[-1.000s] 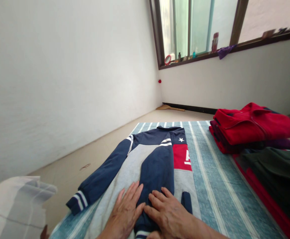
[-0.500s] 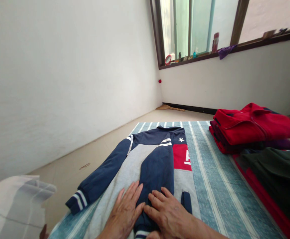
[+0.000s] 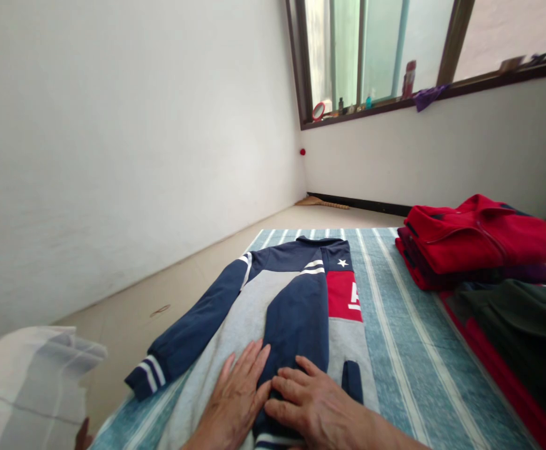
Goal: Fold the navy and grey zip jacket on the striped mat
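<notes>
Fingers first: both hands are palms-down and pretty flat, nothing gripped. Left hand [image 3: 235, 394] has its fingers just slightly apart, pressed on the grey body and the edge of a navy sleeve, bottom center of the frame. Right hand [image 3: 317, 400] is right beside it, fingers a bit bent and loosely spread on that same sleeve. The thumb of the left is so close to the right's fingers that I can't tell if they touch.

Under them is the jacket [image 3: 296, 312], lying flat through the lower middle, collar toward the center. One sleeve runs lengthwise over the body, the other sticks out toward the lower left. It's on a blue striped sheet [image 3: 389, 350].

Further out, there's a pile of red clothes [image 3: 483, 234] at center right, dark green clothes [image 3: 530, 325] at lower right, pale checked fabric [image 3: 24, 381] at lower left, and a window [image 3: 380, 50] up top right.
</notes>
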